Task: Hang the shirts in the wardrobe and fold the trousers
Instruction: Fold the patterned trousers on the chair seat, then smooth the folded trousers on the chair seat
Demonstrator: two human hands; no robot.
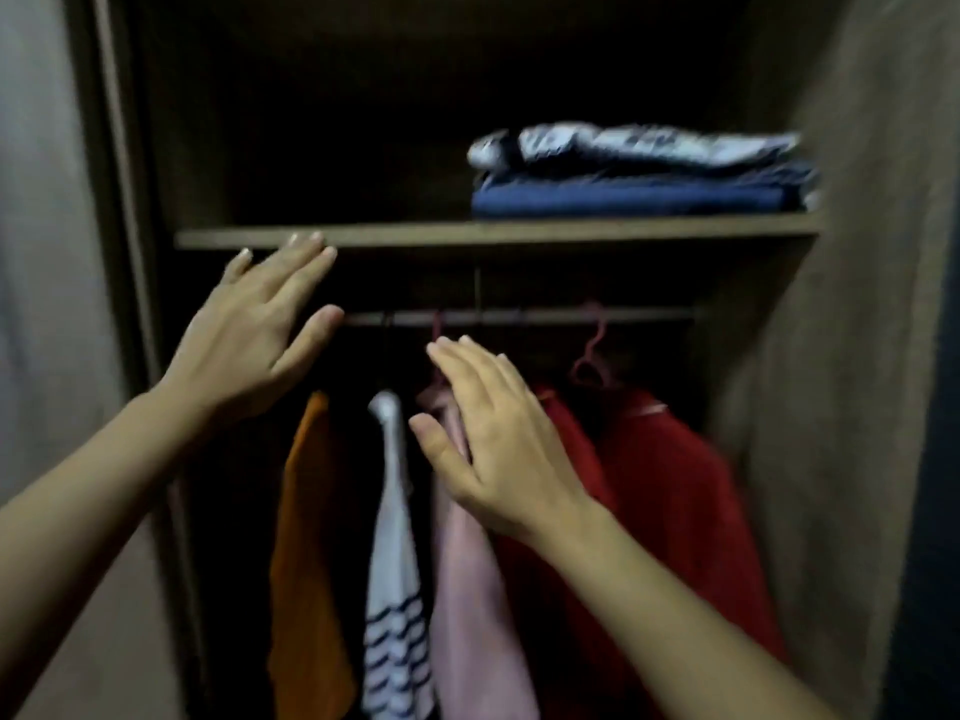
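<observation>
Several shirts (395, 511) hang below the shelf (415, 235) and folded trousers (634, 194) lie upon it, so the work seems almost finished; left hand (249, 330) and right hand (493, 444) are spread, holding nothing.

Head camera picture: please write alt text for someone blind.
Two open hands reach into a wardrobe: left hand near the shelf, right hand before a pink shirt. An orange shirt, striped shirt and red shirt hang beside it on the rail; folded trousers lie above.
</observation>
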